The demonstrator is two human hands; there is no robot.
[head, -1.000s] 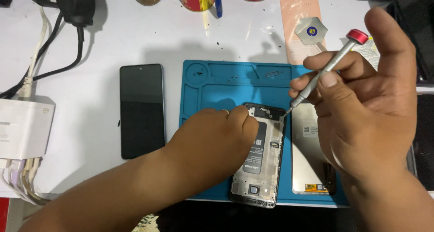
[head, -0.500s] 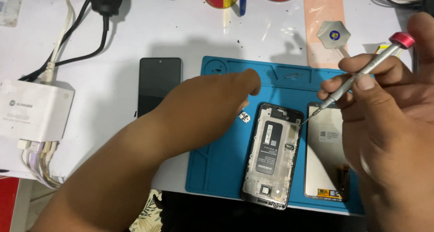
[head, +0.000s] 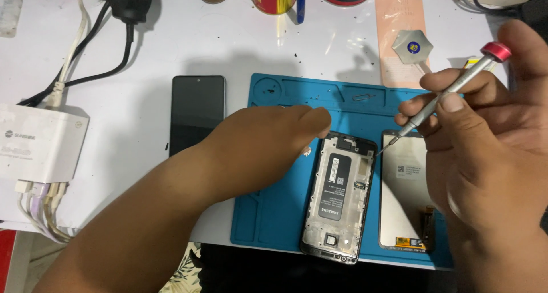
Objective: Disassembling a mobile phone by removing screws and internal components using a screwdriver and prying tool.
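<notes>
The right hand [head: 491,150] grips a slim silver screwdriver [head: 442,96] with a red cap, fingers pinched round its shaft; the tip touches or hovers just at the upper right edge of the opened phone frame [head: 338,196]. That frame lies face down on the blue mat [head: 274,213], with a detached screen panel [head: 404,196] just beside it on the right. The left hand [head: 268,141] rests on the mat just left of the frame's top, fingers curled under, holding nothing that can be seen. A black phone [head: 197,113] lies on the white desk [head: 171,47] left of the mat, and a white charger box [head: 37,141] sits further left.
</notes>
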